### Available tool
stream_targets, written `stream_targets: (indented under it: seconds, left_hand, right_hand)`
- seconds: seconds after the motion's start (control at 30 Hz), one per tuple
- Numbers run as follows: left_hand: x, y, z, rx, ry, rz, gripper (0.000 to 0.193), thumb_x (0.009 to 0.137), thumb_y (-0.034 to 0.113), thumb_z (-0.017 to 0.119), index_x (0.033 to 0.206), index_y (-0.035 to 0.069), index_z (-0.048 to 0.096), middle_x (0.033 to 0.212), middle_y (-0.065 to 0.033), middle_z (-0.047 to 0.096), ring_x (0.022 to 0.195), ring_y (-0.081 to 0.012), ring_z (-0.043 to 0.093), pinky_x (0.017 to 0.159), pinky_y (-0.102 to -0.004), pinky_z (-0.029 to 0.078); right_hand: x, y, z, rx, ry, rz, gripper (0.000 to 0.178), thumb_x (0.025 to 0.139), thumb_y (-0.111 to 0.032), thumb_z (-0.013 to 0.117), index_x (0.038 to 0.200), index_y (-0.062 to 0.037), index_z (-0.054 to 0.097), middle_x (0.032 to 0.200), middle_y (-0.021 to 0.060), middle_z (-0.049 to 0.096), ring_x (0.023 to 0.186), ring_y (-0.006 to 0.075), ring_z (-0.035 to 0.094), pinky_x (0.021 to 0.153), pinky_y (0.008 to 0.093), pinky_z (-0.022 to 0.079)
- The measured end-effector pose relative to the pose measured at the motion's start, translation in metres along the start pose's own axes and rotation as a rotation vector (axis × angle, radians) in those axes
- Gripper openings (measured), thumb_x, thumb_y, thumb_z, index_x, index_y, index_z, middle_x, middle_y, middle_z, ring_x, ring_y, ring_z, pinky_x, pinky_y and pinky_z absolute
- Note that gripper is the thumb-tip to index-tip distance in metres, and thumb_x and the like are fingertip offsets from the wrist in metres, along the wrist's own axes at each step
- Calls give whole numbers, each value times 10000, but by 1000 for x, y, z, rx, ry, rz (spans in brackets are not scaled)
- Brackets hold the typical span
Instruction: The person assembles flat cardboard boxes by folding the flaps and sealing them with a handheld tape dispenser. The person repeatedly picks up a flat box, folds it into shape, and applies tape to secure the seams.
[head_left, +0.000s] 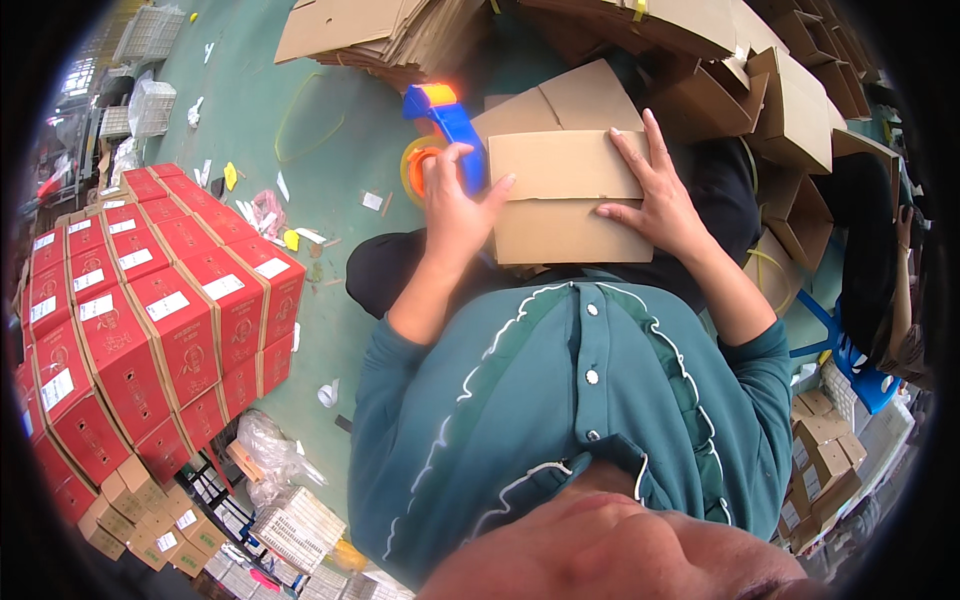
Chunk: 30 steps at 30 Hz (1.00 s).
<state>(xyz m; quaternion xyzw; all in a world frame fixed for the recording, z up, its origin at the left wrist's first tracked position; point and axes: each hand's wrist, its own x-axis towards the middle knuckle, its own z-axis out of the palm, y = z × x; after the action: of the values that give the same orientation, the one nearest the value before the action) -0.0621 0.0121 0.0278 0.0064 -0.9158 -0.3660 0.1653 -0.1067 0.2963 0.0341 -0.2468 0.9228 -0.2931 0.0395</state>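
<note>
Green floor (pixel 320 185) of a packing area, littered with paper and plastic scraps, spreads under everything. At far left, red cartons (pixel 185 340) with white labels stand in a tight stack, seemingly to save room. Next, toward the top, flattened cardboard sheets (pixel 340 35) lie piled within reach. Just left of centre is a blue-and-orange tape dispenser (pixel 455 128), slightly blurred, its tape roll facing the camera. The wearer's left hand (pixel 458 215) is beside it, fingers curled against it and thumb spread toward the carton; whether it has a firm grip, I cannot tell. At centre, a plain brown cardboard carton (pixel 565 165) appears to rest on the lap, which serves as a work surface. Its two top flaps face up and meet at a seam; seam and long axis both run left to right across the body, so one end points toward the dispenser. The right hand (pixel 665 205) lies spread wide on the carton's right end, grasping nothing, probably keeping the flaps down. Farther right are open brown boxes (pixel 795 115), another person's dark-clothed leg (pixel 865 215) and a blue plastic stool (pixel 868 380).
</note>
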Motion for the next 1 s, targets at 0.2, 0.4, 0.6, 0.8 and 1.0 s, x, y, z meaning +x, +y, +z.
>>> stream_targets:
  seconds: [0.2,0.4,0.6,0.8,1.0]
  left_hand:
    - [-15,-5,16,37,-15,-13,546,765,272,815,1167,63,509,1006,-153,490,959,-329,512,851,-420,433]
    - [-27,-4,31,-109,-26,-100,491,823,242,767,1178,41,494,999,-134,466,935,-291,468,870,-377,397]
    - [-56,3,30,-157,-72,-128,655,803,303,798,1284,43,438,1095,-162,440,1032,-311,451,915,-413,384]
    - [-54,-3,30,-184,-115,-189,756,765,311,828,1331,44,405,1144,-164,435,1081,-313,446,952,-426,377]
    - [-54,6,24,-215,-138,-208,806,744,320,844,1351,42,392,1149,-163,430,1084,-311,443,956,-428,375]
  right_hand:
    - [1,-2,4,-109,-25,16,807,874,-467,681,1526,-151,327,1604,226,124,1461,411,225,1161,468,288]
    - [8,25,15,423,89,122,621,999,-273,549,1531,-88,286,1601,227,166,1485,395,174,1182,422,234]
    - [4,17,14,315,106,126,542,987,-231,570,1477,-109,374,1509,227,333,1391,383,359,1132,425,322]
    - [12,13,4,392,63,133,516,975,-210,585,1445,-87,410,1449,192,397,1355,365,390,1121,409,334]
    - [15,12,-3,393,14,183,491,971,-248,590,1418,-104,446,1440,188,410,1330,369,428,1102,413,357]
